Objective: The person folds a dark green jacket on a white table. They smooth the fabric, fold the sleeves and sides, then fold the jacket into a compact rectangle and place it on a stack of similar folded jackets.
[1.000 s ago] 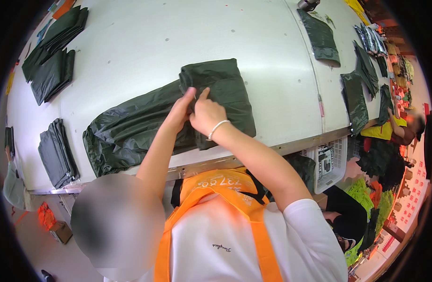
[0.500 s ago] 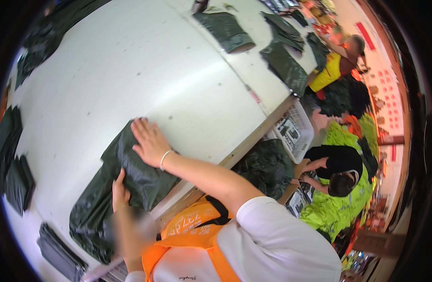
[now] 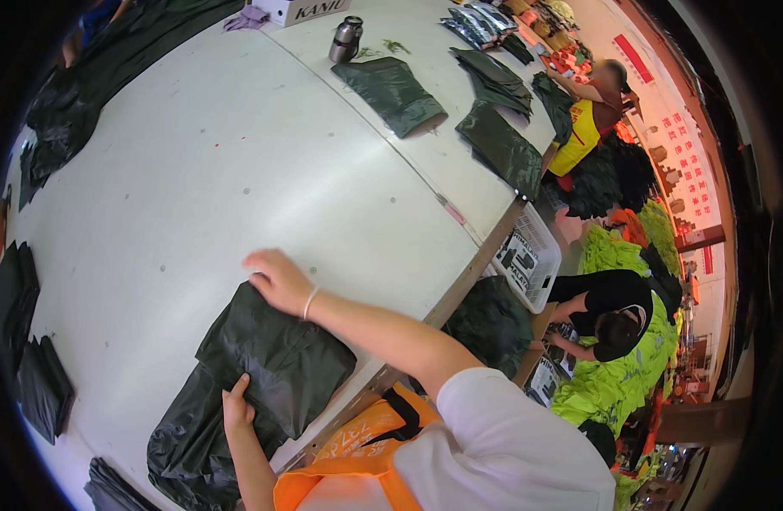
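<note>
Now both hands lie flat on a dark green garment spread on the white counter. Right hand: fingers spread open, pressing the folded top edge, gripping nothing. Left hand: fingers extended over the lower fold, thumb apart, palm down. Beyond the right fingertips the counter carries more folded green pieces and a metal flask.
</note>
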`<control>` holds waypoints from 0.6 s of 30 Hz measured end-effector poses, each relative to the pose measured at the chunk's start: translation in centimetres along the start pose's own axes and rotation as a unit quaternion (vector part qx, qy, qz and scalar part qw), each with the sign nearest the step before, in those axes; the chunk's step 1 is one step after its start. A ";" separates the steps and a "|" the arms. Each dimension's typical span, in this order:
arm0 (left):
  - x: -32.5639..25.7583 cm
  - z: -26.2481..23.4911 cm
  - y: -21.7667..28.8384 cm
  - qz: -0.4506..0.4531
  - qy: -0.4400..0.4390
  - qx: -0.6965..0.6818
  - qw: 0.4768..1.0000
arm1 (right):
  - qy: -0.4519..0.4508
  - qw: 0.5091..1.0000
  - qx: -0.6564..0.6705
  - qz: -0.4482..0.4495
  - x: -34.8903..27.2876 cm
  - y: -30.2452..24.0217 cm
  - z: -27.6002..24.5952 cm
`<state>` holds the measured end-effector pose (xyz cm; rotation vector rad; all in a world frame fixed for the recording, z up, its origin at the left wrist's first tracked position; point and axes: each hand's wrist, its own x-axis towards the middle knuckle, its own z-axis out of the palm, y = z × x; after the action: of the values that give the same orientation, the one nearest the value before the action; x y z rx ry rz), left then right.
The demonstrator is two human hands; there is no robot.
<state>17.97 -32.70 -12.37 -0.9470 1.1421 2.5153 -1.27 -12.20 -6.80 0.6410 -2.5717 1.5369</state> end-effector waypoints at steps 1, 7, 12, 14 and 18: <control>-0.1 -0.1 0.0 -0.009 0.004 0.004 1.000 | -0.057 0.991 0.091 0.080 1.0 0.9 0.0; -2.5 3.2 3.3 -0.035 0.077 0.009 0.996 | -0.164 0.985 -0.048 0.020 2.3 2.6 4.7; -7.4 3.9 3.7 0.125 0.208 0.375 0.895 | -0.164 0.930 -0.328 -0.032 1.3 0.1 6.9; -6.6 1.6 1.2 0.145 0.195 0.314 0.918 | -0.154 0.938 -0.308 -0.034 1.3 -0.3 6.6; -6.6 -0.2 -0.4 0.128 0.206 0.231 0.942 | -0.119 0.961 -0.204 -0.145 -2.5 -5.8 3.1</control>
<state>23.31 -32.19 -8.49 -1.2795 1.9863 2.1031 3.75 -16.48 -4.24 1.1394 -2.6820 0.8519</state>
